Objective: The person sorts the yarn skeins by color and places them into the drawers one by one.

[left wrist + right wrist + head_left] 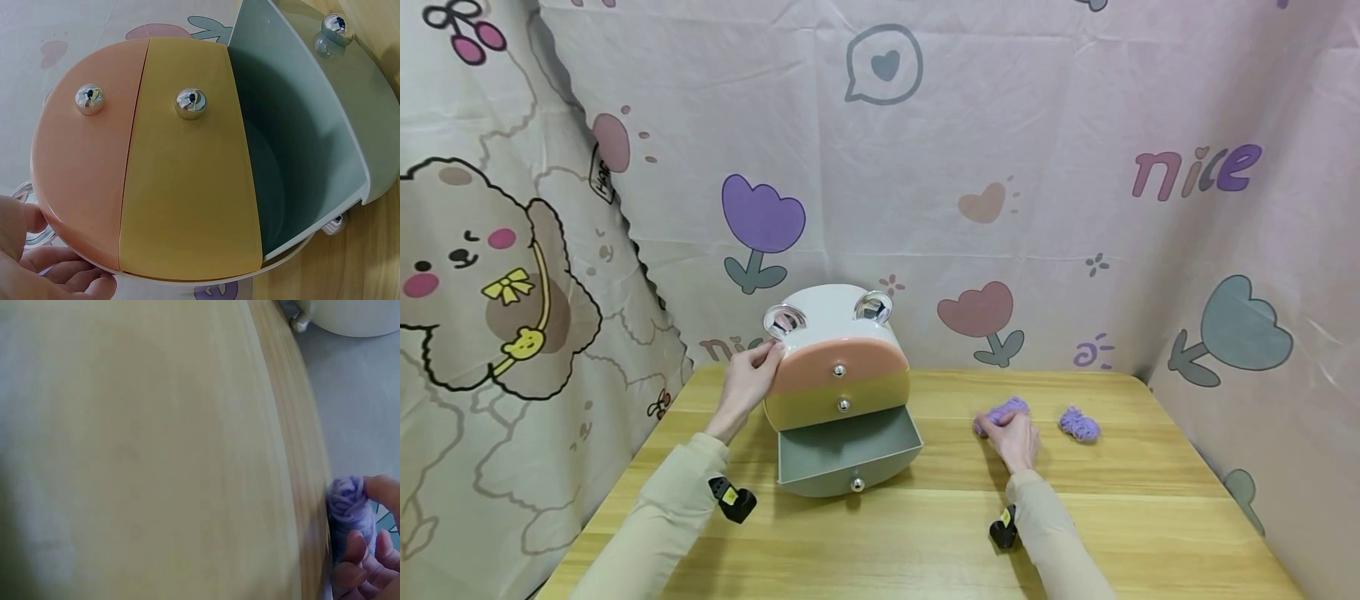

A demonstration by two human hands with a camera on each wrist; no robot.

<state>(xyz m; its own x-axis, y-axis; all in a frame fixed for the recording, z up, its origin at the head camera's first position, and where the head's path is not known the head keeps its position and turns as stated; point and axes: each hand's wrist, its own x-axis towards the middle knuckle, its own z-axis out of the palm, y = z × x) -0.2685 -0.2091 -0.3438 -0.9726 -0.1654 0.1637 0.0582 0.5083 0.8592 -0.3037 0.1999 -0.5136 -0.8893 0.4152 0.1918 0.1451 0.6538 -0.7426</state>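
Observation:
A small rounded cabinet [838,358] has an orange top drawer, a yellow middle drawer and a green bottom drawer [857,467] that is pulled out; its inside shows no contents. My left hand [751,383] holds the cabinet's upper left edge, thumb and fingers at the orange part's side, as the left wrist view also shows with the hand [50,262] low at the left. To the right of the cabinet, my right hand [1017,440] grips a purple yarn bundle [1011,407]. In the right wrist view, fingers and thumb lie round that yarn [350,509].
A second purple yarn bundle [1079,425] lies on the wooden table [1150,517] to the right of my right hand. Patterned cloth [1052,100] hangs behind the table and at both sides. Two silver ear-like rings [874,307] top the cabinet.

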